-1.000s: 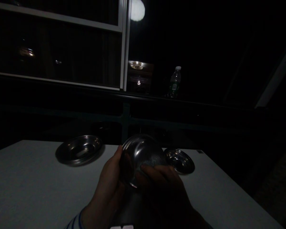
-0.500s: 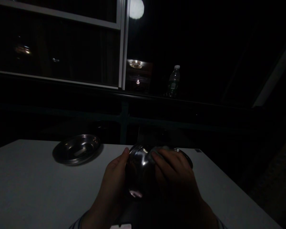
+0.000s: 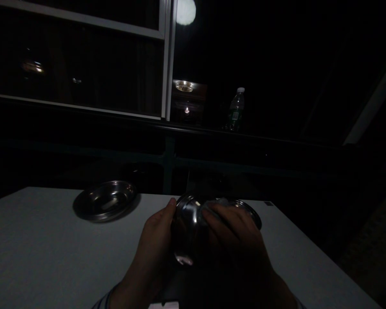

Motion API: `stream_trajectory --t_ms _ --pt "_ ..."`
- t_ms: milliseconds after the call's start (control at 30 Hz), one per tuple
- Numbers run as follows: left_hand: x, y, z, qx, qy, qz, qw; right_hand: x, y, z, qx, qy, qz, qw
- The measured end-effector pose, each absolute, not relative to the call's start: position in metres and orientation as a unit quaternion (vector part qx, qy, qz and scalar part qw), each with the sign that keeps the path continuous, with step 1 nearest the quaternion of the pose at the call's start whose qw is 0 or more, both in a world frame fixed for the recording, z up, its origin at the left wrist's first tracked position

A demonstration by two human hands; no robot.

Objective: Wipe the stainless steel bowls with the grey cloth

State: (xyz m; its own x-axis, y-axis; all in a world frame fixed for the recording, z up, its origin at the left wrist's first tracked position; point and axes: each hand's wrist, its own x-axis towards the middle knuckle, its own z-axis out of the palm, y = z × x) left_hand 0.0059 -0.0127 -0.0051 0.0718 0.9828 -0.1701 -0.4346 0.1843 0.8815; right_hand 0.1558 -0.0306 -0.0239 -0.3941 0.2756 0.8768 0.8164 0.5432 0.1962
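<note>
The scene is very dark. My left hand [image 3: 154, 244] grips the left rim of a shiny steel bowl [image 3: 188, 234] held tilted above the white table [image 3: 51, 257]. My right hand [image 3: 238, 240] lies over the bowl's right side, fingers closed on a small cloth [image 3: 217, 202] pressed against the metal. Behind my right hand the rim of a second small steel bowl [image 3: 254, 214] shows on the table.
A wide steel plate [image 3: 106, 201] rests at the table's far left side. Beyond the table a dark ledge carries a plastic water bottle [image 3: 236, 109]. A white-framed window [image 3: 165, 60] and a bright round light [image 3: 185, 10] are above.
The bowl has been tilted down and lowered since a second ago. My right hand moved up over its top with the cloth and now covers most of the small bowl behind.
</note>
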Motion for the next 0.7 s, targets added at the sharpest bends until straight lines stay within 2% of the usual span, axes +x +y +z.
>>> stream_trajectory --t_ms 267,700 --pt "0.0 -0.004 -0.01 0.326 0.423 0.571 0.623 0.133 -0.04 -0.027 -0.312 -0.805 -0.303 0.403" --pt "0.005 -0.009 -0.005 0.355 0.444 0.555 0.607 0.148 -0.031 -0.027 -0.349 -0.793 -0.299 0.4"
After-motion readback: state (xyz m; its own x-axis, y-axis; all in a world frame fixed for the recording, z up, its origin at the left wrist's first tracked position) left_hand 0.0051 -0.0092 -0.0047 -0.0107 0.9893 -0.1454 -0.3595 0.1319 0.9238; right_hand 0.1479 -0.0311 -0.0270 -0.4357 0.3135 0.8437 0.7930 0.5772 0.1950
